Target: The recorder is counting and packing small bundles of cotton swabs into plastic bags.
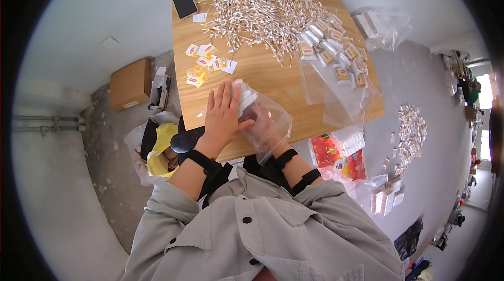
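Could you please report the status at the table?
Left hand open at white bundle; right hand seen through clear bag. Printed cards lie just ahead.

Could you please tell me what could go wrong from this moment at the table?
The clear bag at the left hand and right hand looks thin and wrinkled, so it might tear or slip. The packs are heaped near the right edge of the table, so a knock could send some off. The swabs lie in a loose pile and may scatter if brushed.
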Available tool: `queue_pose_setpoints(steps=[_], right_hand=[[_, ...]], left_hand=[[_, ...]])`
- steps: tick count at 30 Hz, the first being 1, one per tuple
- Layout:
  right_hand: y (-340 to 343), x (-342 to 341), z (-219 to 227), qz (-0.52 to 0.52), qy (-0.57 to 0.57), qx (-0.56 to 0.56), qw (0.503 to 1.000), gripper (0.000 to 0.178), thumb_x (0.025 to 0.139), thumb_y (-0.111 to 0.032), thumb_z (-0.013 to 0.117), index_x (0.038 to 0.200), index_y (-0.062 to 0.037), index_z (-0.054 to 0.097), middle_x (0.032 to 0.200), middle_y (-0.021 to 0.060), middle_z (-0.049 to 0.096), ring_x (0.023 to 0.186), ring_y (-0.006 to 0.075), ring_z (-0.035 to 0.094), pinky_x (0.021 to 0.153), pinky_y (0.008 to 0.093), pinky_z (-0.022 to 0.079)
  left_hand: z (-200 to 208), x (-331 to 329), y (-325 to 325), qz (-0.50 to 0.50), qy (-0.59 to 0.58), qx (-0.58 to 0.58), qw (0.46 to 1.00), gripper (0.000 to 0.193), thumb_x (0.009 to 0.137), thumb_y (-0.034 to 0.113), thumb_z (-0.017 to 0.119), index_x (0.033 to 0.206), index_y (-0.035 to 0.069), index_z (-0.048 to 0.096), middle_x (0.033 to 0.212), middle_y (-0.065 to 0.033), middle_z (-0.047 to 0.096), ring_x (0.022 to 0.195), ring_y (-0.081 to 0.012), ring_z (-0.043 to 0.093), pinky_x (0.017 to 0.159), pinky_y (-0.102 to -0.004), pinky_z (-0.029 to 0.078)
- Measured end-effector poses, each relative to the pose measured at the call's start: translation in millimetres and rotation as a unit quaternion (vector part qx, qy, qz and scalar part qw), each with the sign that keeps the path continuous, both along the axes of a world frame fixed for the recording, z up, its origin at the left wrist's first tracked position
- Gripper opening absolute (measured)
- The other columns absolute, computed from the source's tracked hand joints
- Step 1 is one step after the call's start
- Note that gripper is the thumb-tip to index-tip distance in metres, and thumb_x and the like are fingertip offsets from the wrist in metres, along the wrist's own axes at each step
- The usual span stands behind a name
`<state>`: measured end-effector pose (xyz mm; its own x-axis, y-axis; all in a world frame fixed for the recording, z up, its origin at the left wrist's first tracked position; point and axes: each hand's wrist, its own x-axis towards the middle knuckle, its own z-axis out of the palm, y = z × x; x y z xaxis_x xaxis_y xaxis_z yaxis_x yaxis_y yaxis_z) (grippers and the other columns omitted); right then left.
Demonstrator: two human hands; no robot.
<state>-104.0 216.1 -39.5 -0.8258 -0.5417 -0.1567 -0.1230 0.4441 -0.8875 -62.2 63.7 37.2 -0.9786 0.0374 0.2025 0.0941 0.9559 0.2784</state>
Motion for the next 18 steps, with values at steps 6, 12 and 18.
queue_pose_setpoints(steps=[6,12,18], right_hand=[[-18,7,24,-0.206,-0.121,-0.296,0.925,0.027,0.094,-0.014,0.047,0.118,-0.0008,0.051,0.106,0.0093,0.06,0.096,0.0183,0.057,0.085,0.0301,0.045],[-17,1,62,-0.111,-0.342,-0.392,0.847,0.033,0.096,-0.015,0.041,0.125,-0.001,0.048,0.106,0.0068,0.06,0.089,0.0145,0.057,0.08,0.0265,0.047],[-23,-8,37,-0.074,-0.142,-0.247,0.956,0.032,0.094,-0.012,0.041,0.123,-0.0005,0.048,0.104,0.0108,0.06,0.085,0.021,0.059,0.077,0.0317,0.048]], left_hand=[[-3,0,-2,-0.027,0.0,-0.023,0.999,0.093,0.074,0.057,0.061,0.141,0.0,0.028,0.148,-0.0205,0.023,0.137,-0.034,0.024,0.109,-0.0474,0.021],[-14,-5,-8,-0.031,0.014,0.057,0.998,0.075,0.085,0.045,0.056,0.14,0.001,0.031,0.147,-0.0202,0.025,0.134,-0.035,0.028,0.107,-0.0472,0.025],[-9,-7,0,0.013,0.03,-0.021,0.999,0.065,0.086,0.037,0.056,0.14,0.008,0.034,0.147,-0.0185,0.027,0.133,-0.0348,0.03,0.104,-0.0471,0.028]])
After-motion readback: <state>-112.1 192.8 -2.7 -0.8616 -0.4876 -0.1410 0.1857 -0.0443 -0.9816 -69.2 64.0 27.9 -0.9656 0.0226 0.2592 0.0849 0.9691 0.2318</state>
